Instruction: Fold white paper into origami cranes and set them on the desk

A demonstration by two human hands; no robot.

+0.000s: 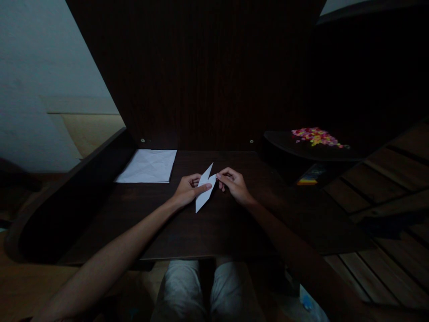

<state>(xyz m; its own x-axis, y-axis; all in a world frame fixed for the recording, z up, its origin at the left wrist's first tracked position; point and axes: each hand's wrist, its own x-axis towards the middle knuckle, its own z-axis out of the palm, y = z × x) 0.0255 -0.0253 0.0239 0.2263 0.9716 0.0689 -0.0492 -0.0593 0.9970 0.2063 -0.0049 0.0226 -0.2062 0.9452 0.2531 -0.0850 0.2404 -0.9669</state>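
Two hands [185, 191] [236, 185] on one folded white paper [203, 200]

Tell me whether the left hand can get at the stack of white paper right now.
Probably yes: the stack of white paper lies near the left hand, with nothing visible blocking the way. That hand holds the folded white paper, though, and may need freeing first.

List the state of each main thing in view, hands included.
Folded white paper: creased into pointed flaps, held up.
Left hand: gripping the paper, thumb on top.
Right hand: fingertips at the paper's edge.
White sheets: flat, lightly creased.
Small colorful pieces: loosely heaped.
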